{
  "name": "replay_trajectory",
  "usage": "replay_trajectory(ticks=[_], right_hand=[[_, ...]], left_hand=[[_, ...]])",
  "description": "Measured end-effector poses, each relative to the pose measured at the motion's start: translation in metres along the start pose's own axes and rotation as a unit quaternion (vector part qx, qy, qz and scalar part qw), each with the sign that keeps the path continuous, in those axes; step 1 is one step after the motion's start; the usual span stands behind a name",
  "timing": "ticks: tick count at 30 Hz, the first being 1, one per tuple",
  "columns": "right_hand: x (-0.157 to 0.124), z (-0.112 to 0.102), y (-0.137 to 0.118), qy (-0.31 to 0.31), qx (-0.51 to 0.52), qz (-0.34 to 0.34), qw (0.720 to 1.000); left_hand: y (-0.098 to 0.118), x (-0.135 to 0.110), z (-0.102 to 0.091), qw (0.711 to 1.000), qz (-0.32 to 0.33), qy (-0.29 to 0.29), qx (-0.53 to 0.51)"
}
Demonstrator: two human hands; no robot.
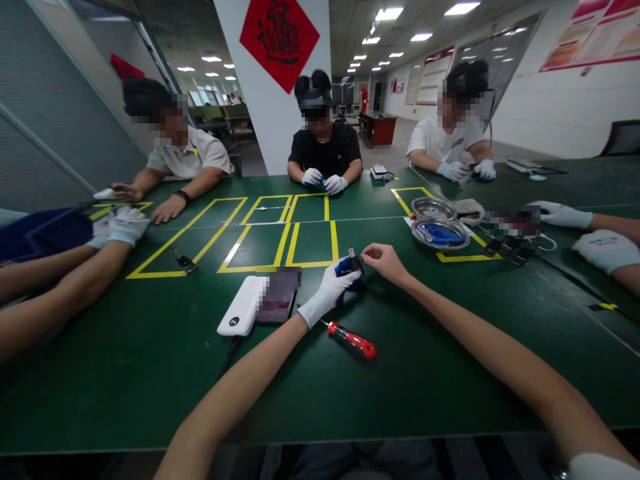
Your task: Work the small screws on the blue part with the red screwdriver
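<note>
My left hand [330, 290], in a white glove, is closed around a small dark part [356, 263] with a shiny metal piece sticking up from its top. Some blue shows beside it, under the fingers. Just to the right, my bare right hand [384, 261] has thumb and fingertips pinched together. Anything between those fingertips is too small to make out. A screwdriver [354, 339] with a red and black handle lies below my left hand, its shaft partly hidden by the wrist. Left of that hand lie a white power bank [243, 307] and a dark phone-like slab [278, 297].
Yellow tape [310, 265] marks rectangles on the green table [280, 393]. Metal bowls [440, 235], one with blue contents, stand right of centre. Small black parts lie at left [184, 261] and right [520, 252]. Several co-workers sit around, gloved hands [565, 215] reaching in at right.
</note>
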State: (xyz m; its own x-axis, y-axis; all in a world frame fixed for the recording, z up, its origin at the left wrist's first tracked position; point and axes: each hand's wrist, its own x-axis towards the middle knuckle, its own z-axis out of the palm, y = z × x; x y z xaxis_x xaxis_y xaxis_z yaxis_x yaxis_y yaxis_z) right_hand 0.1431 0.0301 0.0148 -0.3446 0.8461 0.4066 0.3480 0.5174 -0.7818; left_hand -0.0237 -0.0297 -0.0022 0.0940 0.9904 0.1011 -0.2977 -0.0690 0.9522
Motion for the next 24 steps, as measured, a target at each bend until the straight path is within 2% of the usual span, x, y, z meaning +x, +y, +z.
replay_trajectory(ticks=[2, 4, 13, 19, 24], right_hand=[[-0.014, 0.002, -0.006, 0.020, 0.052, 0.004, 0.998], [-0.023, 0.003, -0.010, 0.040, 0.057, 0.002, 0.998], [-0.032, 0.002, -0.018, 0.038, -0.092, -0.103, 0.990], [-0.029, -0.006, -0.022, -0.019, -0.206, -0.171, 0.963], [-0.027, -0.011, -0.029, -0.060, -0.273, -0.179, 0.943]], left_hand=[[-0.002, 0.001, 0.001, 1.000, 0.009, 0.013, -0.003], [-0.003, 0.000, 0.001, 1.000, 0.015, 0.024, 0.002], [-0.002, -0.002, 0.002, 0.999, 0.032, 0.020, 0.035], [-0.004, -0.001, 0.001, 0.998, 0.046, 0.024, 0.041], [-0.003, -0.002, 0.001, 0.997, 0.050, 0.029, 0.050]])
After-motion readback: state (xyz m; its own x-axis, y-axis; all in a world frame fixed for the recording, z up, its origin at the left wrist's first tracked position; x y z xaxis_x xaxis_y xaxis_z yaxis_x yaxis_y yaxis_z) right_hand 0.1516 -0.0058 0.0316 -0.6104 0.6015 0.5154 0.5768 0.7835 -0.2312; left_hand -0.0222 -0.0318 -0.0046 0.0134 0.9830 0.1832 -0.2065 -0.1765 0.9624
